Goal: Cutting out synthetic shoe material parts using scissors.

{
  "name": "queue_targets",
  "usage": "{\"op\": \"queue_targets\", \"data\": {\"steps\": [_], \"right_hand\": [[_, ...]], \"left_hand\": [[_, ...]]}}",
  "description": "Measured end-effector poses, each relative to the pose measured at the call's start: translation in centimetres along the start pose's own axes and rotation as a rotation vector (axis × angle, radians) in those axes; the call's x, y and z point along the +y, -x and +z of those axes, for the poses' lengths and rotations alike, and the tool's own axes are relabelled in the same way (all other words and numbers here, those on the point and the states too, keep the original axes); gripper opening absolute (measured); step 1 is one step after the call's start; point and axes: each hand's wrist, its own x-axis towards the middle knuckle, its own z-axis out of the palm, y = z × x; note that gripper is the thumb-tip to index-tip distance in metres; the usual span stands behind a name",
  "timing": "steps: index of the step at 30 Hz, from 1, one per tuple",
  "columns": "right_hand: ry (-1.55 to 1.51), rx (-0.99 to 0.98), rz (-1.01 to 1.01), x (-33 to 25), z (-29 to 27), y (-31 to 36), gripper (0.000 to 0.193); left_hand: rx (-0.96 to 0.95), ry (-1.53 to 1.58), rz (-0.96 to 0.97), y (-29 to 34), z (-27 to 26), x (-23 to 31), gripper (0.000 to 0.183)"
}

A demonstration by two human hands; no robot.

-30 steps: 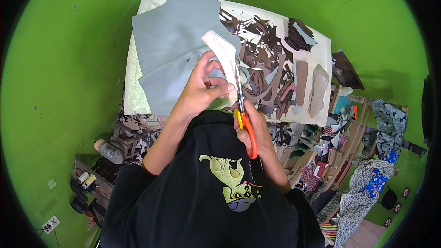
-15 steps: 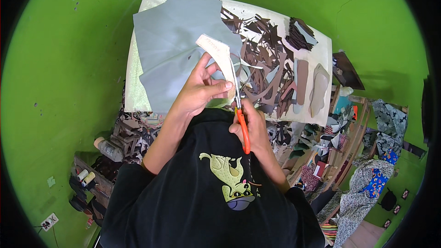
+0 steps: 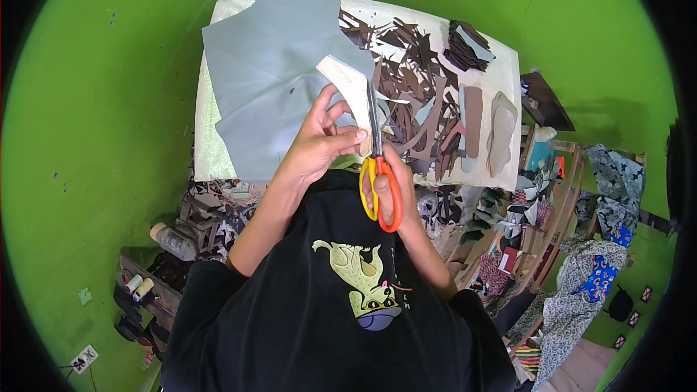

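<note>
A pale, angled template piece (image 3: 351, 93) is pinched between the thumb and fingers of my left hand (image 3: 323, 134), above the near part of the table. My right hand (image 3: 396, 183) is closed round the handles of a pair of scissors (image 3: 377, 134), one loop yellow and one orange. The dark blades point away from me along the template's right edge. Whether material lies between the blades is too fine to make out. Under my hands a large grey sheet of leather-like material (image 3: 268, 65) spreads over the table's left half.
Brown and grey offcuts (image 3: 414, 80) lie heaped on the right of the white table (image 3: 508, 65). A stack of dark strips (image 3: 467, 47) sits at the far right, beside cut brown (image 3: 472, 120) and grey pieces (image 3: 501, 131). Wooden racks (image 3: 559, 225) with fabric stand at the right.
The scissors have turned, so both handle loops now show and the blades reach farther up beside the template. The view has shifted slightly. My left hand keeps its hold.
</note>
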Motion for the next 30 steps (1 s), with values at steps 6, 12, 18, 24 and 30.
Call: {"op": "queue_targets", "data": {"steps": [6,12,18,24,30], "right_hand": [[0.094,0.035,0.183,4.6,-1.4,-3.1,0.078],[0.542,0.275,0.348,14.7,-3.8,-7.7,0.072],[0.744,0.241,0.499,21.2,-4.4,-9.9,0.062],[0.85,0.089,0.441,20.4,-4.7,-9.4,0.061],[0.629,0.029,0.489,14.5,-4.9,-9.3,0.045]], "left_hand": [[0.174,-0.054,0.063,-2.1,-3.2,-2.1,0.082],[0.239,-0.22,-0.042,-3.9,-6.6,-4.0,0.083],[0.162,-0.228,-0.072,-4.2,-6.2,-4.2,0.07],[0.131,-0.315,-0.181,-4.4,-7.0,-4.7,0.038],[0.152,-0.364,-0.239,-5.0,-9.1,-6.4,0.032]]}}
